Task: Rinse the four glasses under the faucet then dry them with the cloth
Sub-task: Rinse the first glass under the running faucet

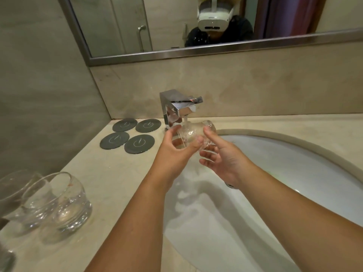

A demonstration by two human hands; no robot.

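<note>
A clear glass (198, 130) lies tilted on its side under the chrome faucet (179, 108), and water runs over it. My left hand (176, 148) grips the glass from the left, thumb and fingers curled round it. My right hand (222, 154) cups it from the right, index finger stretched along its side. Two more clear glasses (64, 201) stand close together on the counter at the near left, and the edge of another glass (5, 258) shows at the bottom left corner. No cloth is in view.
Several dark round coasters (127, 135) lie on the beige counter (110, 179) left of the faucet. The white oval basin (275, 173) fills the right side. A mirror (196, 26) hangs on the wall behind, and a wall closes the left side.
</note>
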